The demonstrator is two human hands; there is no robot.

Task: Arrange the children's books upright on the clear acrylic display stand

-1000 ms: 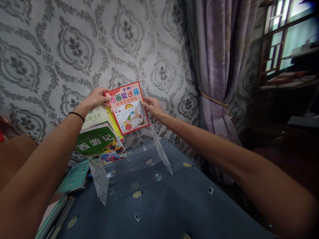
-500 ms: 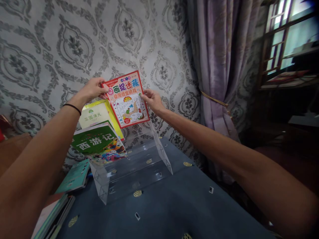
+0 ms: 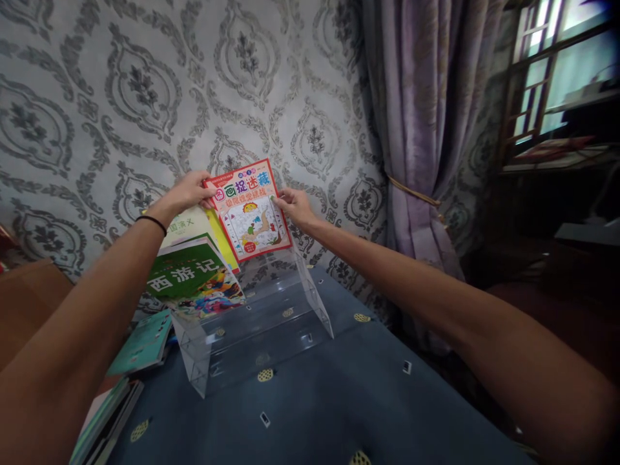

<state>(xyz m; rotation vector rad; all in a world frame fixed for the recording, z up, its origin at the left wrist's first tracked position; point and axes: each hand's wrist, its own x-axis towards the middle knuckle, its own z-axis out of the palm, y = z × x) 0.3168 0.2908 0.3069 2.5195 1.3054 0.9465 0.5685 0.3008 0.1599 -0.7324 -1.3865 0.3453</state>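
Observation:
My left hand (image 3: 192,189) grips the upper left corner of a red-bordered picture book (image 3: 254,223). At the book's right edge my right hand (image 3: 294,205) pinches it between thumb and fingers. The book is upright, slightly tilted, at the back of a clear plastic tiered rack (image 3: 314,294); I cannot tell whether its lower edge touches the rack. Standing at the rack's left are a green-covered book (image 3: 186,278) and, behind it, a pale book with a yellow edge (image 3: 223,242). My left hand partly hides the pale one.
Left of the rack, a teal book (image 3: 143,342) lies on others. A stack of books (image 3: 109,413) sits near the front left of the dark blue patterned tablecloth (image 3: 310,407). Patterned wallpaper (image 3: 145,84) rises behind; a purple curtain (image 3: 426,116) hangs at the right.
Both hands have lowered the red-bordered book toward the rear of the rack. The left hand now covers more of the pale book. The green book and rack have stayed in place.

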